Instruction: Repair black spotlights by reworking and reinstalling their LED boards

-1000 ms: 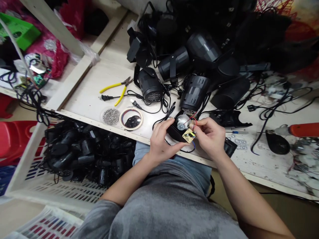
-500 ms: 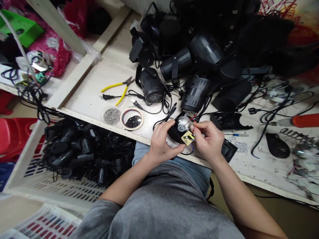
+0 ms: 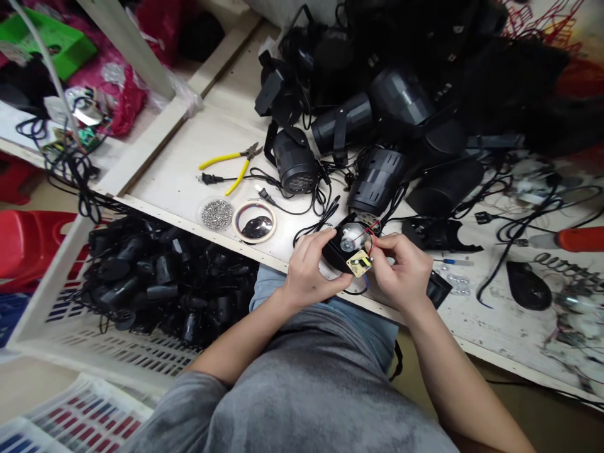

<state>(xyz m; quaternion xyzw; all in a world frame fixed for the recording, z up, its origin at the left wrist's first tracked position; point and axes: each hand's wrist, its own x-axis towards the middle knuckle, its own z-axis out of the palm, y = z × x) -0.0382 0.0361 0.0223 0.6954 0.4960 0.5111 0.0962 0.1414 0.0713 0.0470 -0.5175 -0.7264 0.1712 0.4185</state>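
My left hand (image 3: pixel 309 270) grips a small black lamp housing (image 3: pixel 338 251) at the near edge of the wooden workbench (image 3: pixel 189 170). Inside the housing sits a small silver motor (image 3: pixel 350 237) with red wires. My right hand (image 3: pixel 401 270) pinches a small yellow circuit board (image 3: pixel 358 263) that hangs from those wires, right beside the housing. Both hands have their fingers curled closed around these parts.
A heap of black spotlights (image 3: pixel 377 113) and cables fills the bench's back. Yellow-handled pliers (image 3: pixel 231 165), a dish of screws (image 3: pixel 217 214) and a tape roll (image 3: pixel 255 221) lie at left. A white crate (image 3: pixel 94 352) of black parts stands below. An orange-handled tool (image 3: pixel 578 238) lies at right.
The view has shifted slightly, so everything sits a little further right and lower. My hands stay on the housing and the circuit board, with small finger movements only.
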